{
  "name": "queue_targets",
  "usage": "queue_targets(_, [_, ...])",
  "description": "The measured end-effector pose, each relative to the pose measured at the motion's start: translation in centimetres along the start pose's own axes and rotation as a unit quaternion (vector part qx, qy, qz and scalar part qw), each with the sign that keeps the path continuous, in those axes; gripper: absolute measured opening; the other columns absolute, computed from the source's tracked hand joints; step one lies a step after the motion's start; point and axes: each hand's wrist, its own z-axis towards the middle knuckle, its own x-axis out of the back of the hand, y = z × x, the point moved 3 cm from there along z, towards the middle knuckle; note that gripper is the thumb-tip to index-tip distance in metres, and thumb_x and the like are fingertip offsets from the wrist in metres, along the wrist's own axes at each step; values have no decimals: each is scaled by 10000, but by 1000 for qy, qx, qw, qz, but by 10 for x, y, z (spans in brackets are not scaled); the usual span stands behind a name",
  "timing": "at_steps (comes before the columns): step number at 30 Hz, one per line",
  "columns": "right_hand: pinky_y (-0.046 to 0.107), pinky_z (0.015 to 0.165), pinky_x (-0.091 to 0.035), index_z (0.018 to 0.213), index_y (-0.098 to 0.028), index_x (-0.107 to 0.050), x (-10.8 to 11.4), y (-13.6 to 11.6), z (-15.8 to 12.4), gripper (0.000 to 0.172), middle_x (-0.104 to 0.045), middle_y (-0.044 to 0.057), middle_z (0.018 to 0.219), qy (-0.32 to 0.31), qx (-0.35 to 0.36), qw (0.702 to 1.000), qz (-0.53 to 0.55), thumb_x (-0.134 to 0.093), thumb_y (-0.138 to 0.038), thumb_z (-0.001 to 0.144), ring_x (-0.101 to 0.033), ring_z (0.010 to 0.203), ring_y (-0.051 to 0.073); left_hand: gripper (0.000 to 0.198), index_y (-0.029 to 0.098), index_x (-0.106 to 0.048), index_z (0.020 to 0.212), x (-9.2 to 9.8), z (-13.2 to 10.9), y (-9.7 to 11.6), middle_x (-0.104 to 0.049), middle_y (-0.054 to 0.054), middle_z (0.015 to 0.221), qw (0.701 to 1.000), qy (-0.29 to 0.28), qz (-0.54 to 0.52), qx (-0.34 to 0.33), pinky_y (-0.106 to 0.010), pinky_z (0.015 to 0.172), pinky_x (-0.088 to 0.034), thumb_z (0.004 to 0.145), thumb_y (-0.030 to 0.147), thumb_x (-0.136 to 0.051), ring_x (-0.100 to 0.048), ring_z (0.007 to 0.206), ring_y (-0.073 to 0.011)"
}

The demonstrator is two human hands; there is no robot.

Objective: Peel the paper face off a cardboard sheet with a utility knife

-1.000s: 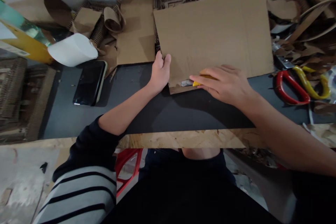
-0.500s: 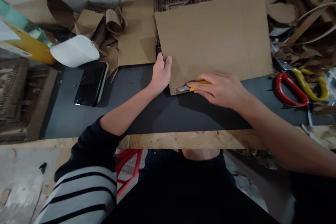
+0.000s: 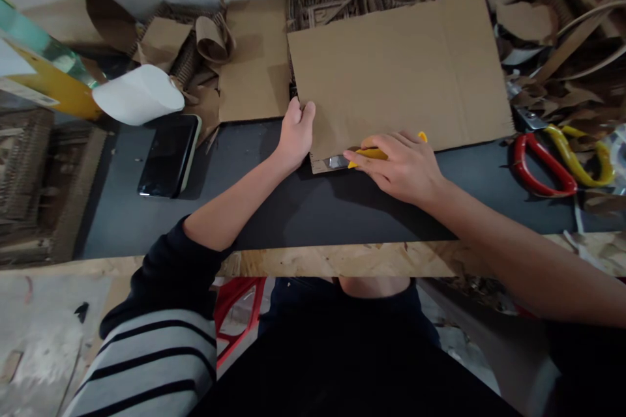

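A large cardboard sheet (image 3: 391, 71) lies tilted over the dark work surface, its far edge against the woven trays behind. My left hand (image 3: 296, 130) grips the sheet's left edge near the lower corner, thumb on top and the other fingers hidden underneath. In my right hand (image 3: 403, 166) is a yellow utility knife (image 3: 369, 154), its blade pointing left. The blade lies flat at the sheet's near edge, close to the lower left corner; I cannot tell how deep it sits in the cardboard.
A black phone (image 3: 169, 156) and a white roll (image 3: 139, 94) lie left. Behind are a smaller cardboard piece (image 3: 254, 58) and woven trays (image 3: 327, 3). Scissors with red and yellow handles (image 3: 542, 166) lie right, among paper scraps (image 3: 577, 94). The table's wooden edge (image 3: 313, 262) runs in front.
My right hand and the knife have shifted slightly left along the near edge. The sheet's far edge has dropped a little, and my left hand has moved slightly left with it.
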Motion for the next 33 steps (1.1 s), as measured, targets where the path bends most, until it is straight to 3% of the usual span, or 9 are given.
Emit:
queue_targets(6, [332,683,-379,1257,-260,-821,8,-2,2,405,-790,81,1209,-53,15,998,-34,-430,-346,1191,-668,887,186,538,253,-596,1066,-3,-4,2,-639,-23,1066,1000,-15,-2,-22,-509,1219,-499,1005,787,-630,-680,1267,-255])
queue_targets(11, [328,644,-358,1262,-228,-797,12,-1,3,434,-814,80,1076,-53,11,997,-59,-398,-394,1217,-693,880,188,484,264,-612,1123,-4,-3,3,-673,-44,1169,999,-31,-1,-26,-504,1248,-476,1031,738,-641,-644,1373,-278])
queue_targets(15, [325,645,-367,1241,-244,-812,13,1,3,449,-828,73,1082,-50,9,997,-62,-382,-372,1222,-721,910,186,541,280,-619,1160,-3,-4,8,-714,-51,1192,997,-51,25,-56,-468,1234,-493,1009,800,-620,-668,1355,-280])
queue_targets(21, [340,549,-260,1251,-247,-836,14,6,6,513,-824,70,1121,-86,1,996,-33,-353,-420,1229,-717,860,170,597,291,-616,1207,-3,-8,18,-726,-66,1260,994,-53,42,-80,-449,1248,-484,993,847,-587,-662,1397,-277])
queue_targets(24, [330,555,-254,1215,-242,-845,12,4,7,483,-821,66,1110,-103,9,994,-17,-383,-385,1220,-711,843,162,522,290,-616,1211,-4,-9,22,-722,-64,1282,996,-49,39,-71,-454,1281,-452,1022,777,-621,-633,1447,-276])
queue_targets(28, [342,564,-268,1251,-259,-830,14,4,7,508,-828,71,1119,-82,-6,996,-23,-343,-402,1227,-728,868,179,420,293,-615,1210,-6,-9,24,-712,-53,1286,997,-52,19,-55,-460,1302,-430,1064,686,-629,-600,1493,-269])
queue_targets(33, [342,598,-332,1230,-281,-824,18,13,6,495,-837,61,1116,-78,3,996,-31,-346,-411,1229,-754,941,193,410,295,-616,1234,-7,-8,23,-716,-60,1300,997,-55,11,-49,-461,1309,-424,1063,667,-646,-589,1511,-276])
